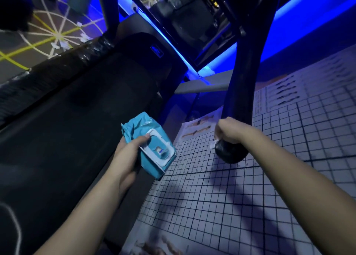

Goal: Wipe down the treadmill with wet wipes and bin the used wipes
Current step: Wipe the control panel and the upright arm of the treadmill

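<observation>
Left hand (126, 154) gripping teal wipes pack (152, 148), label unreadable, right hand (234, 130) pressing wipe (215, 143) round treadmill handrail (244, 77)

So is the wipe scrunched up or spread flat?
Scrunched up: only a small white wad of wipe pokes out under the right hand gripping the handrail.

The grey floor (11, 41), lined yellow and white, carries the black treadmill (67, 129) — just beside it lies a white, black-gridded printed mat (231, 206).
</observation>
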Demonstrator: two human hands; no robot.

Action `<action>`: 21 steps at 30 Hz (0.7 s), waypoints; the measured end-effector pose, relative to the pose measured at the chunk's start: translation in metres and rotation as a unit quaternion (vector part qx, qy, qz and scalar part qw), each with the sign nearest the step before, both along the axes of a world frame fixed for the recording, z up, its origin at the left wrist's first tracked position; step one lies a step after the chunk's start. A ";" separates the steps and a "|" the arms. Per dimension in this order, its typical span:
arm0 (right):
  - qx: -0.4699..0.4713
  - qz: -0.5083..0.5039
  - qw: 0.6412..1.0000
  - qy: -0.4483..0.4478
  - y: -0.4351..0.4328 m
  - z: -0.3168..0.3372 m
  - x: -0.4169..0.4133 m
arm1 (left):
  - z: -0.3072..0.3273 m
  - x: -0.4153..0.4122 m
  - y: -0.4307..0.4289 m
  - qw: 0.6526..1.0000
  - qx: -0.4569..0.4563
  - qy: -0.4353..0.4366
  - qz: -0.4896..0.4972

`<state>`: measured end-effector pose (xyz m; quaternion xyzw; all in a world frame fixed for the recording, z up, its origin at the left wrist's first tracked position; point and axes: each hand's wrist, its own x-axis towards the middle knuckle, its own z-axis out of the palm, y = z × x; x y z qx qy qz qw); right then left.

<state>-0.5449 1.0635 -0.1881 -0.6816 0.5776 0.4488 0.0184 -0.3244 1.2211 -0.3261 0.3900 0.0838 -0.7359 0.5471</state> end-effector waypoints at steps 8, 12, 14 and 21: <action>0.150 -0.033 0.986 -0.057 0.002 0.021 0.011 | -0.001 0.012 -0.001 1.000 0.009 0.011 0.021; -0.070 -0.086 0.949 -0.294 -0.035 0.044 -0.002 | -0.003 0.009 -0.003 0.999 0.015 0.020 0.032; -0.109 -0.046 0.969 -0.215 -0.044 0.031 -0.014 | -0.003 0.007 -0.004 0.999 0.020 0.015 0.036; -0.058 0.100 0.985 -0.131 -0.034 -0.010 -0.036 | -0.007 -0.005 -0.001 0.999 0.026 -0.004 0.025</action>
